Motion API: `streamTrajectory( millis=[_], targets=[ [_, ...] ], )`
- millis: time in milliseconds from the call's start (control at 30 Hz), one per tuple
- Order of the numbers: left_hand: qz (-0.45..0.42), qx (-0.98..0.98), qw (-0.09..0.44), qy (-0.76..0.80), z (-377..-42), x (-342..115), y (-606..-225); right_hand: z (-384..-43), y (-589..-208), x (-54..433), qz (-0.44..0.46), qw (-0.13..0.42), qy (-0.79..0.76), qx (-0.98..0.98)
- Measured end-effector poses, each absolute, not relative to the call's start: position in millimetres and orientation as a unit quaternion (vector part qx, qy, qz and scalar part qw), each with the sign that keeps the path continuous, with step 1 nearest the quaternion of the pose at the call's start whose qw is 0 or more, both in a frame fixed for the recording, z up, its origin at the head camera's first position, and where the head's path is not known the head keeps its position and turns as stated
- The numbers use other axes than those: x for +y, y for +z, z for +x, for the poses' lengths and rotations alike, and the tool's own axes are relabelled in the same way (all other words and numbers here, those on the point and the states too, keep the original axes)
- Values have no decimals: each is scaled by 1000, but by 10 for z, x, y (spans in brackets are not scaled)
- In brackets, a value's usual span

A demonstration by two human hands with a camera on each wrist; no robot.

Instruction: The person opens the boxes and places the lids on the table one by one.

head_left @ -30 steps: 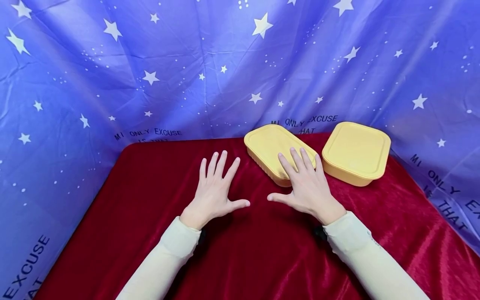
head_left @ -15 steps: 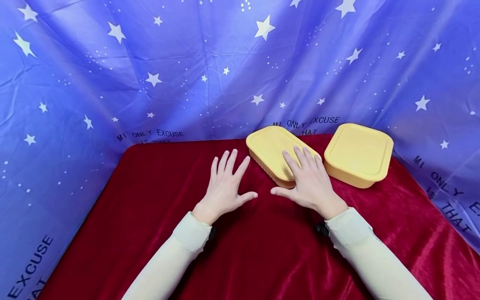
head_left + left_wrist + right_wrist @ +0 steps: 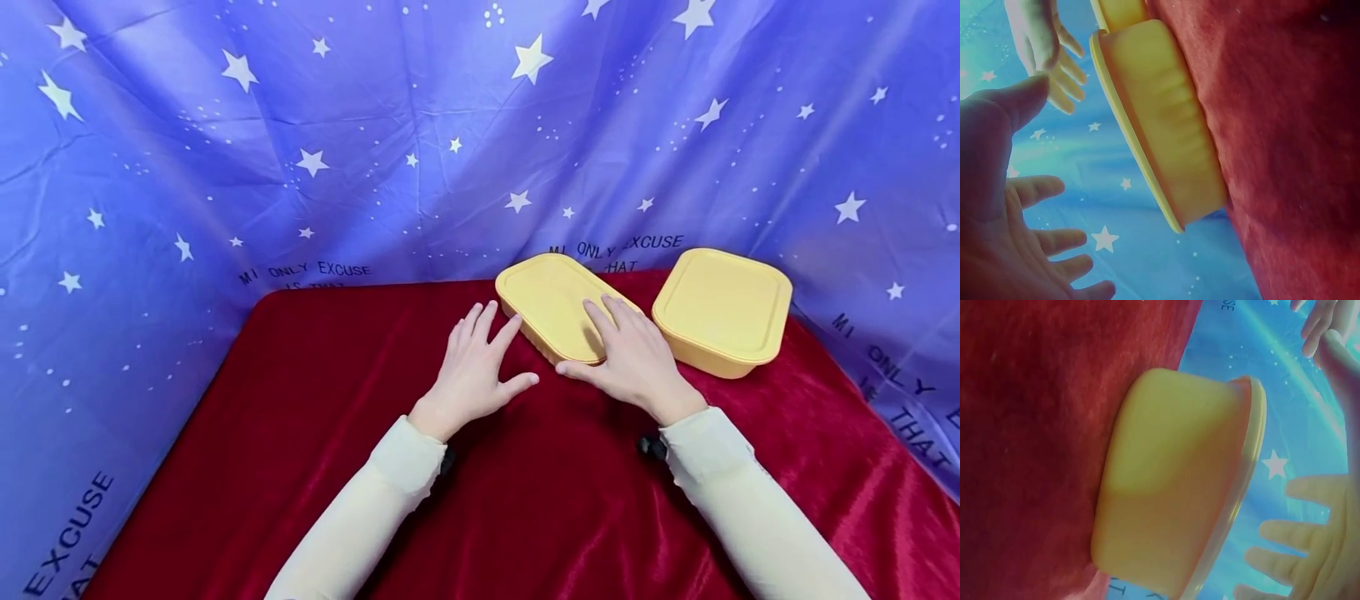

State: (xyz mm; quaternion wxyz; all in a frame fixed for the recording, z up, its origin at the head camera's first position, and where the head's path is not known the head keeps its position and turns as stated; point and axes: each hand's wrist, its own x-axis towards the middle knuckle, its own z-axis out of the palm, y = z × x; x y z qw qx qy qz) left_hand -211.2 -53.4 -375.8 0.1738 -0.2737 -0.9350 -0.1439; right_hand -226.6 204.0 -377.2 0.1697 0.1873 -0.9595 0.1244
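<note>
The left grip (image 3: 472, 373), spread, has been brought nearer the box (image 3: 551, 296) ahead, partly overhung by the spread right grip (image 3: 641, 357); unheld, it seems within reach.

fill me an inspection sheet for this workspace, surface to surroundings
Surface: red cloth, creased toward the right.
Job's things: left yellow container and right yellow container, side by side at the far end, both lidded.
Clutter: nothing seen.
Grippers: left grip beside the left yellow container, right grip over its lid; fingers spread, both apart from it, holding nothing.
Cables: nothing seen.
Surroundings: blue curtain with pale stars and black lettering, behind and on both sides.
</note>
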Motion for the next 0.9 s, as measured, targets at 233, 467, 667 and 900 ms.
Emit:
streamTrajectory(
  millis=[233, 467, 667, 900],
  targets=[
    [-258, -939, 135, -183, -2145, -397, -3719, -2321, -3749, 2115, 169, 155, 134, -964],
    [-227, -942, 122, -212, -2169, -250, -3683, -2400, -3715, 2159, 163, 152, 140, -965],
    [-195, -939, 99, -267, -2183, -165, -3702, -2464, -3681, 2191, 140, 135, 142, -971],
    [-150, -926, 56, -342, -2194, -122, -3737, -2552, -3663, 2214, 118, 99, 160, -975]
  ],
)
